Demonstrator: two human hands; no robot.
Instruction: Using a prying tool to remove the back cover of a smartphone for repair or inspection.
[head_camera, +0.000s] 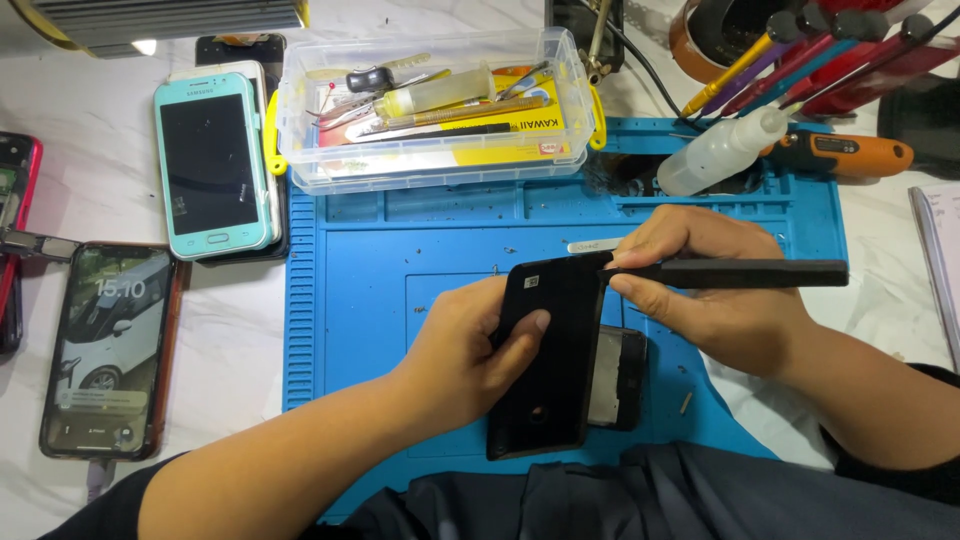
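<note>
My left hand (468, 348) grips a black phone back cover (550, 380), lifted and tilted off a phone body (620, 375) whose inner frame shows at the cover's right edge. My right hand (705, 285) holds a long black pry tool (740, 273) flat, its tip touching the cover's upper right corner. Both hands work over a blue silicone repair mat (350, 300).
A clear plastic box (435, 100) of tools stands at the mat's back edge. Left of the mat lie a turquoise phone (210, 165), a lit phone (105, 350) and a red-edged phone (15, 240). A squeeze bottle (725, 150), orange screwdriver (840, 155) and tool holder (800, 50) are back right. A small screw (686, 402) lies on the mat.
</note>
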